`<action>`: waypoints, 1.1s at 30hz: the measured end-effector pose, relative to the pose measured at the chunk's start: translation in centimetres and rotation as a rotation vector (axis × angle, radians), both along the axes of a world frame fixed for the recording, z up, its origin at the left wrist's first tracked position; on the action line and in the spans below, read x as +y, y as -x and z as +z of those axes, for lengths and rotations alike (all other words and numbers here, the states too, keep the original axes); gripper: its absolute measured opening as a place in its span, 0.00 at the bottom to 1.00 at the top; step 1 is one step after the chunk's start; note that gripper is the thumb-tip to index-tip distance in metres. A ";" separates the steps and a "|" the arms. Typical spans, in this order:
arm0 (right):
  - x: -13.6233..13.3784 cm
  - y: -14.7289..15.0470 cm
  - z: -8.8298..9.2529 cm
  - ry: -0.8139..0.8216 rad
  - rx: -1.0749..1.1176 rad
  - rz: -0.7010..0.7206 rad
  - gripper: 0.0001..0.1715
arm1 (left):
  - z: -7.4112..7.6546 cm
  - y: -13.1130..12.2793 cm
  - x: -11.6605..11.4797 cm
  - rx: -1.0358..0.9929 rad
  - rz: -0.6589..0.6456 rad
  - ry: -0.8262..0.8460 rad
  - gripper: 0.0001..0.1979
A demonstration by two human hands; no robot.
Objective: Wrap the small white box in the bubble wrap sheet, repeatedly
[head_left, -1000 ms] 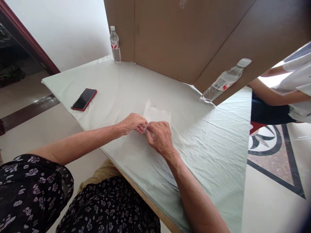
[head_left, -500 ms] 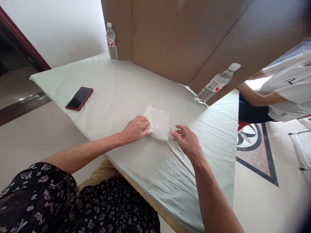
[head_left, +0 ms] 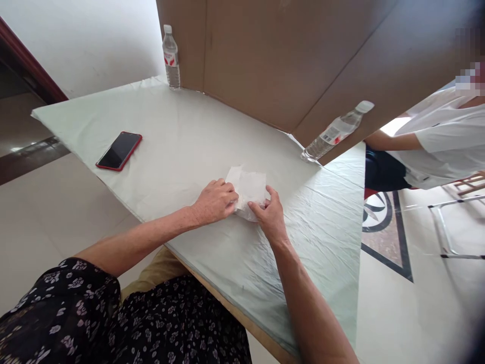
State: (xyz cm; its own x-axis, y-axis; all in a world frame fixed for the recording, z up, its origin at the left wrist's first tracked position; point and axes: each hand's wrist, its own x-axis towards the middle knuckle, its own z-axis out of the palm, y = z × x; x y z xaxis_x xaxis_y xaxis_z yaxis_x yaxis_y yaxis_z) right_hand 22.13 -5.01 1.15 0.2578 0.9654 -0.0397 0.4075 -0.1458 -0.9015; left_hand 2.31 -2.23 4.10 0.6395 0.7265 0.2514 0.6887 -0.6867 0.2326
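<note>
A thin white sheet of paper or tissue (head_left: 253,185) lies on the pale green tablecloth, its lower part crumpled. My left hand (head_left: 217,201) rests at its left edge, fingers closed round the sheet's edge. On the other side, my right hand (head_left: 270,211) touches the lower right part of the sheet, with thumb and fingers apart. The thumb lies over the crumpled part and the index finger reaches up along the right edge.
A phone in a red case (head_left: 119,150) lies at the left. One upright water bottle (head_left: 172,60) and one leaning bottle (head_left: 337,132) stand against a brown cardboard panel (head_left: 250,60). Beyond it at the right sits a person in a white shirt (head_left: 447,134).
My right hand has moved left onto the sheet from beside it. My left hand stays at the left edge. The view has shifted slightly.
</note>
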 end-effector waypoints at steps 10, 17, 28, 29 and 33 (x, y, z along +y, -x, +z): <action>-0.1 2.7 1.9 -0.002 0.206 -0.011 0.54 | 0.3 -0.5 0.0 0.033 -0.027 0.094 0.12; -0.1 3.7 2.5 -0.021 0.211 0.016 0.54 | -1.0 -0.7 0.3 -0.135 -0.007 0.177 0.11; -2.2 4.3 2.5 -0.160 -0.265 0.225 0.42 | -0.8 0.2 0.9 -0.526 0.120 0.481 0.18; -2.2 4.2 2.5 -0.170 -0.300 0.238 0.42 | -0.7 0.2 1.0 -0.560 0.146 0.485 0.15; -2.0 3.8 2.5 -0.173 -0.326 0.253 0.40 | -1.1 -0.7 1.1 -0.608 0.165 0.400 0.08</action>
State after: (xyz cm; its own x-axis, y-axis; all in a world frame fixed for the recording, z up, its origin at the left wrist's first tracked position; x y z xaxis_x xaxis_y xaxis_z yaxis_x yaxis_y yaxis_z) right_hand 18.36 -7.02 3.68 -0.0150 0.9849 0.1723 0.6780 0.1367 -0.7222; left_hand 3.05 -1.12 3.00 0.3471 0.9111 0.2223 0.4454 -0.3687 0.8158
